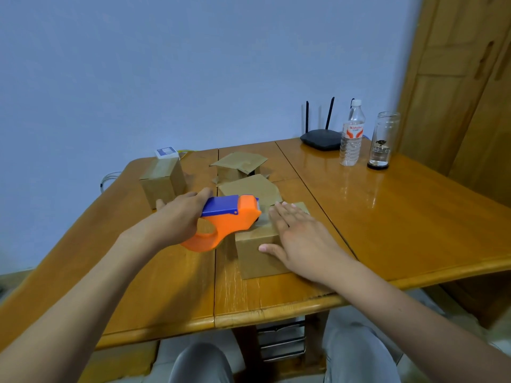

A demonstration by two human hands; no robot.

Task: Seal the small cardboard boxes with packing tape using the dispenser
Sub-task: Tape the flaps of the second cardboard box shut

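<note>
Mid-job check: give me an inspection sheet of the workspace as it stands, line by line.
Surface: wooden table, glossy, seams between its panels.
Job's things: orange and blue tape dispenser with its nose at the top of the near box; closed box at back left; two open-flapped boxes behind.
Clutter: water bottle, glass jar, router, small white box on the closed box.
Hands: left hand grips the dispenser; right hand presses flat on the near box.
Cables: white cable off the table's left edge; yellow one by the wall.
Surroundings: blue wall, wooden door at right.
</note>
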